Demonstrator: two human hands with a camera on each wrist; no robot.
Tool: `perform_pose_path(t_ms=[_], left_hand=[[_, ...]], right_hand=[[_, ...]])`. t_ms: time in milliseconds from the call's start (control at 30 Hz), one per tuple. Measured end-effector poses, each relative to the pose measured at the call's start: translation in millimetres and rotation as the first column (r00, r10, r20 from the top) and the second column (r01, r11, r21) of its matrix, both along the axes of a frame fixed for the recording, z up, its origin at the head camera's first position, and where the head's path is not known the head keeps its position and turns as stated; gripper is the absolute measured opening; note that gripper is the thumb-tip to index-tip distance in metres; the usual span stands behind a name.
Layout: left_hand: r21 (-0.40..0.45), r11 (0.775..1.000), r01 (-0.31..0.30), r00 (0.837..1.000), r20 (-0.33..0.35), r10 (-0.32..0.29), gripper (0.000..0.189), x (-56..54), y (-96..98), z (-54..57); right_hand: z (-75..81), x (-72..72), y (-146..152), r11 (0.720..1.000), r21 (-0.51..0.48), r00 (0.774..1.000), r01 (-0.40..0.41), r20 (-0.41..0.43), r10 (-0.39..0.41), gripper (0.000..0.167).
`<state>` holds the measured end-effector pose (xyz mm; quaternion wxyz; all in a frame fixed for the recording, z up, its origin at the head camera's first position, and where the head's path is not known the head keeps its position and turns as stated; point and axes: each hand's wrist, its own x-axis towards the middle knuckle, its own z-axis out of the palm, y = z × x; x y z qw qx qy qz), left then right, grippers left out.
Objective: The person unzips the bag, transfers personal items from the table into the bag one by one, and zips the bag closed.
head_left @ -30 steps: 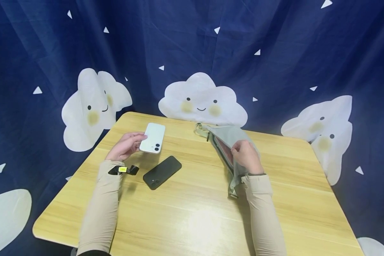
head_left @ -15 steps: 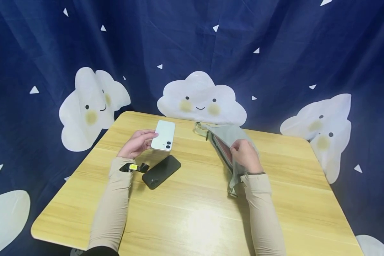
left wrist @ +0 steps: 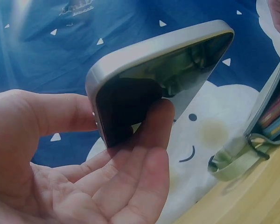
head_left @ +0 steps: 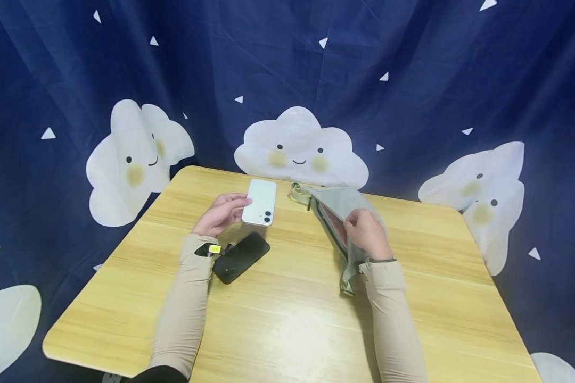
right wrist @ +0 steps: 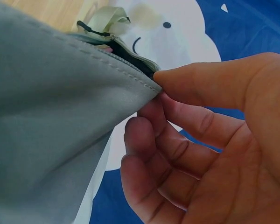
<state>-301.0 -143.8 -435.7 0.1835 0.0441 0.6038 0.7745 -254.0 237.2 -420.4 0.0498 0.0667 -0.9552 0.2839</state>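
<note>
My left hand holds a white smartphone by its left edge, back and two camera lenses facing up in the head view. From below, the left wrist view shows its dark screen, with the thumb on one side and fingers under the glass. A black smartphone lies on the table beneath the left wrist, partly hidden by the strap there. My right hand pinches the zipper-edge fabric of a grey-green sling bag between thumb and index finger. The bag's mouth stands open, and reddish and blue items show inside.
Both phones and the bag are on or over a light wooden table with rounded corners. Behind it hangs a dark blue curtain with smiling clouds. A buckle strap sticks out from the bag's far end.
My left hand has moved right with the white smartphone, passing above the black one and coming closer to the bag. The right hand keeps its pinch on the bag's edge.
</note>
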Motion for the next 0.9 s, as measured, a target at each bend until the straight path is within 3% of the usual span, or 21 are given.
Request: perform_pose_path(t_ms=[300,667,900], left_hand=[[0.011,1.000,0.005,1.000,-0.002,-0.005,0.009,-1.8,24.8,-1.7],[0.073,0.997,-0.010,1.000,-0.019,0.012,0.015,-1.1,54.2,-4.8],[0.069,0.998,-0.004,1.000,-0.023,0.006,0.029,-2.2,72.9,-12.1]], right_hand=[[1.3,-0.4,-0.8,1.000,0.003,0.999,0.010,0.043,-0.010,0.017],[-0.8,-1.1,-1.0,1.000,0.005,0.999,0.004,0.033,-0.005,0.017],[-1.2,-1.4,-2.1,1.000,0.003,0.999,0.001,0.040,-0.002,0.018]])
